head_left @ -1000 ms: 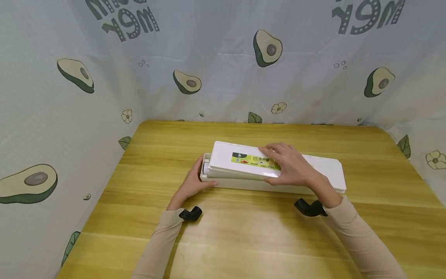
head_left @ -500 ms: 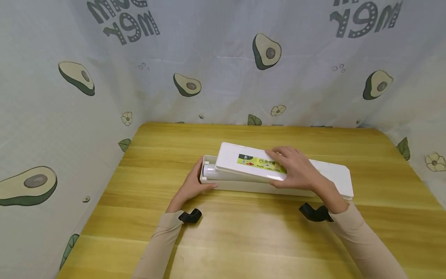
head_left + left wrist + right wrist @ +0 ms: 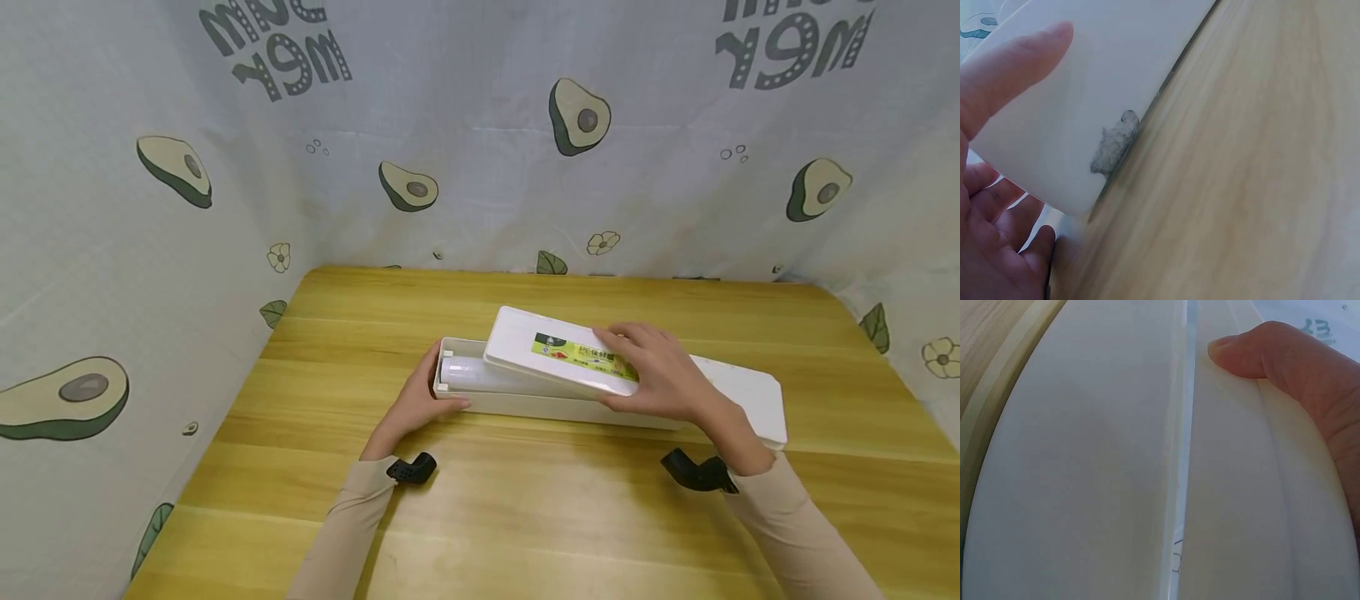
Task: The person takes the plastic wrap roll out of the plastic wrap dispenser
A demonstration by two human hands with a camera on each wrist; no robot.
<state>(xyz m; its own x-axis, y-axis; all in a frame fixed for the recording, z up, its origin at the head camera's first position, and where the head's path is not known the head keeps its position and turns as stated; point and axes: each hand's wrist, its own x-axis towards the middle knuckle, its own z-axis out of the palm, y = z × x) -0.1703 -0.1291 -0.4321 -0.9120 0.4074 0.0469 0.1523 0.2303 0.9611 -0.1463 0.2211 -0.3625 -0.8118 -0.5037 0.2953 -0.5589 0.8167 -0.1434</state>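
Note:
A long white cling film box [image 3: 547, 407] lies across the wooden table, its left end uncovered. Inside that end shows a pale roll of cling film [image 3: 480, 374]. My left hand [image 3: 417, 402] grips the box's left end, thumb along the front wall. My right hand [image 3: 663, 375] holds the white lid [image 3: 513, 335], which has a yellow-green label [image 3: 581, 353]. The lid sits tilted over the box and overhangs its right end. In the right wrist view, a narrow gap runs between the lid [image 3: 1238, 456] and the box's front wall [image 3: 1072, 456].
The wooden table [image 3: 525, 517] extends in front of the box and to both sides. A curtain [image 3: 480, 100] with avocado prints hangs behind and at the sides. A grey scuffed patch [image 3: 1115, 145] shows low on the box wall in the left wrist view.
My right hand has drawn the lid to the right, uncovering more of the cling film roll. My left hand has kept its grip on the box's left end.

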